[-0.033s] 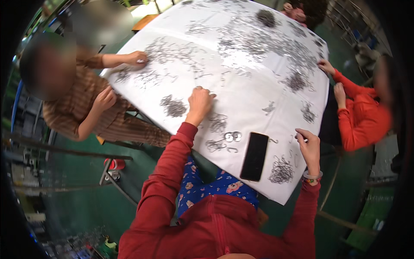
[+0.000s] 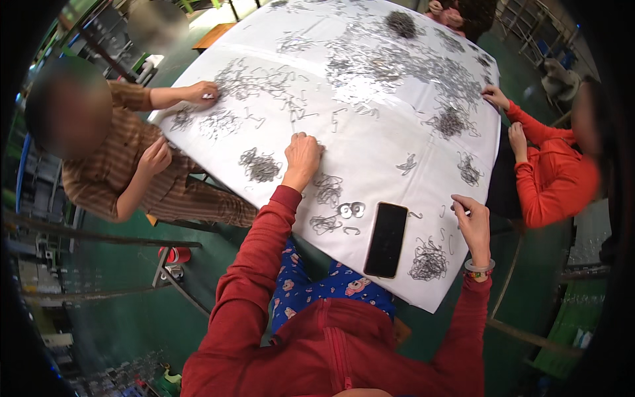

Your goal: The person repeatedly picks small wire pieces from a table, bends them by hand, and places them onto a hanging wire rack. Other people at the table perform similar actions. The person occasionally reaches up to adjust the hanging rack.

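Observation:
My left hand (image 2: 303, 161) reaches over the white-covered table (image 2: 370, 152), palm down with fingers curled. Its fingertips are beside a thin metal hook (image 2: 294, 124); anything under them is hidden. Close to that wrist lie loose heaps of bent wire hooks (image 2: 327, 189). At the table's right edge my right hand (image 2: 472, 223) is half closed, index finger and thumb close together; what they hold, if anything, is too small to name. Near it are a few single hooks (image 2: 443, 233) and a tangled heap of hooks (image 2: 428, 260).
A black phone (image 2: 386, 239) lies before me, beside two shiny round metal pieces (image 2: 351, 210). Many hooks (image 2: 403, 66) spread across the far side. A person in brown stripes (image 2: 126, 159) works at the left; another in red (image 2: 555, 159) sits at the right.
The whole view has shifted slightly, with the table's contents a little further left. Both my hands keep nearly the same places and poses.

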Demonstrator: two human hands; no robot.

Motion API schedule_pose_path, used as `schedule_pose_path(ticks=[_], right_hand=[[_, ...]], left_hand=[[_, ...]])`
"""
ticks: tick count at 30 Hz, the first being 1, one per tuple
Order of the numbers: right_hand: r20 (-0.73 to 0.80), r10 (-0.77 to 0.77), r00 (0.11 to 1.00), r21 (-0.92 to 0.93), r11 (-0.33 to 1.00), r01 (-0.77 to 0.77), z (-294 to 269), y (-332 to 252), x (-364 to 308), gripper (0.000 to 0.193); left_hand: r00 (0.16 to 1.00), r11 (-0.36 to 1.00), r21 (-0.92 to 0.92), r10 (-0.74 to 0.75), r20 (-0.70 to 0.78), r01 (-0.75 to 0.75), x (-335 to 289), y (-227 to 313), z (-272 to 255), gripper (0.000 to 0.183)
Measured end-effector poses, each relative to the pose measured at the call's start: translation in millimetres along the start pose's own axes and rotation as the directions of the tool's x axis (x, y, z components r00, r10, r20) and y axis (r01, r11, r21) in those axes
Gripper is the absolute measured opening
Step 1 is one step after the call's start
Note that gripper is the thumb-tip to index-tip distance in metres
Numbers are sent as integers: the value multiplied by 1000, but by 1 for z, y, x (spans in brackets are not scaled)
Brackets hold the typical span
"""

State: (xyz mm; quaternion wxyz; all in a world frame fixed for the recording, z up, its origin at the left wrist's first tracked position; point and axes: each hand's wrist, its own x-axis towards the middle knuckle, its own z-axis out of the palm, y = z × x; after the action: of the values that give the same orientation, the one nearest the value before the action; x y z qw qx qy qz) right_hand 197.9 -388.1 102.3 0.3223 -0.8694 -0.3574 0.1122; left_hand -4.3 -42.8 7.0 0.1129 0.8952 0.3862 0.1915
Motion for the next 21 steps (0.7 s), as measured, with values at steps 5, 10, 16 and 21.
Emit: schedule_pose_path(ticks=[5,10,16,21], right_hand=[[30,-184,982,102,978,180,24,15,39,21],[69,-571,818,-24,819,573,91,26,101,24],[194,-585,787,-229,753,617,108,26,115,29],[-6,-403,915,51,914,403,114,-19,89,38]], left_hand=[[1000,988,153,1,31,-5,3,5,27,14],[1000,974,-224,21,13,-18,-16,4,-11,10],[993,772,-629,-21,117,91,-85,6,-91,10],[936,529,-773,-182,300,350,-130,21,-118,11]])
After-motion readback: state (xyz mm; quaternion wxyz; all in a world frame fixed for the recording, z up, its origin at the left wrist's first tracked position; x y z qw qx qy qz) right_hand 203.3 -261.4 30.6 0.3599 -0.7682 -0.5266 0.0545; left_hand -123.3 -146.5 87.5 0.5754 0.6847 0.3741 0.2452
